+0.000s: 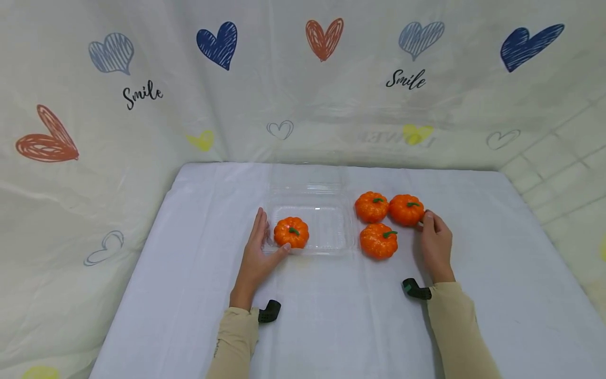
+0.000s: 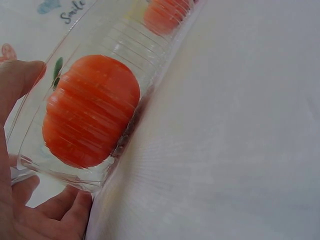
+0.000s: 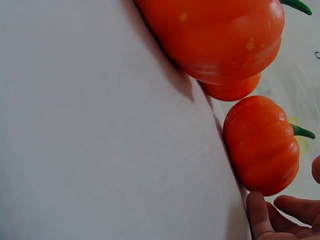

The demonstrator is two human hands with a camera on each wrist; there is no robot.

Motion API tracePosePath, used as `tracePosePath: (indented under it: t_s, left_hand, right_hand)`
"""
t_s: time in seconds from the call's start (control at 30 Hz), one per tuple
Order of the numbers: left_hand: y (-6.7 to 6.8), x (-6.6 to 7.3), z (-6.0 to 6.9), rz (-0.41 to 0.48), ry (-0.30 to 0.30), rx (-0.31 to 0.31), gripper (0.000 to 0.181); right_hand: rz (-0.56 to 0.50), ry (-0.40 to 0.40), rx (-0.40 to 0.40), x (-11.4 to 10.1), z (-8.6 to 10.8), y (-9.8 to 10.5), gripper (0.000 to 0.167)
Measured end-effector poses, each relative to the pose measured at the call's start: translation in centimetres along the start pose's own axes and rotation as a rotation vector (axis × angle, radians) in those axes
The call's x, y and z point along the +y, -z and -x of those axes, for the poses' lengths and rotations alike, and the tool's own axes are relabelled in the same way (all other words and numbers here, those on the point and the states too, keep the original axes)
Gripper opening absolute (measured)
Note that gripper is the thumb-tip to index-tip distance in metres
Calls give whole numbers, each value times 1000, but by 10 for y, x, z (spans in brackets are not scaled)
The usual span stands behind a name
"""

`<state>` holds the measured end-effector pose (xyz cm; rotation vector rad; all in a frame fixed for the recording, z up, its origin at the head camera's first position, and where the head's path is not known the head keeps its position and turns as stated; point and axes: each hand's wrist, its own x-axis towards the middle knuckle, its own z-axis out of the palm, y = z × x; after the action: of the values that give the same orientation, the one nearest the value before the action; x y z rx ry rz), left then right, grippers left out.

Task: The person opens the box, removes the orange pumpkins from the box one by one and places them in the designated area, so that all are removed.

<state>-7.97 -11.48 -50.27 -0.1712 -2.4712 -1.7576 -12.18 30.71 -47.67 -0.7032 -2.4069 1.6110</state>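
Note:
A clear plastic container (image 1: 331,251) with its lid (image 1: 307,176) raised at the back lies on the table. Inside its left end sits an orange toy pumpkin (image 1: 291,232) with a green stem. My left hand (image 1: 255,258) holds the container's front left corner, thumb at the front rim and fingers along the left side. Right of the container stand three more pumpkins: a back left one (image 1: 371,207), a front one (image 1: 379,241) and a right one (image 1: 406,210). Fingertips of my right hand (image 1: 436,245) touch the right pumpkin's side; the thumb appears apart from it in the right wrist view.
A white cloth (image 1: 331,321) covers the table. Behind it hangs a pale curtain (image 1: 293,95) printed with hearts and words. Small black devices are worn at the left wrist (image 1: 269,311) and the right wrist (image 1: 416,289).

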Motion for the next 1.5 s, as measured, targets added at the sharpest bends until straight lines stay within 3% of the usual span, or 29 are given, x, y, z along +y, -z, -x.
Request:
tracePosePath:
  t_s: [0.43,0.73,1.0,1.27,1.5]
  left_hand:
    - [-2,1,1,6,-8,-5,105]
    - [-1,2,-1,5,-21,1,105]
    - [-1,1,0,3,-15,9,106]
    - [0,0,0,9,-17,11,105]
    - [0,0,0,20,-6,3,106]
  right_hand:
    - [-139,49,-44,-2,2,12,62]
    - [-121,115,-53,-34,17,24,60]
    - [-211,188,-56,-69,36,27,57]
    - [-353,244,-114,-93,55,15,57]
    - [-352,380,-235,-102,70,-11,61]
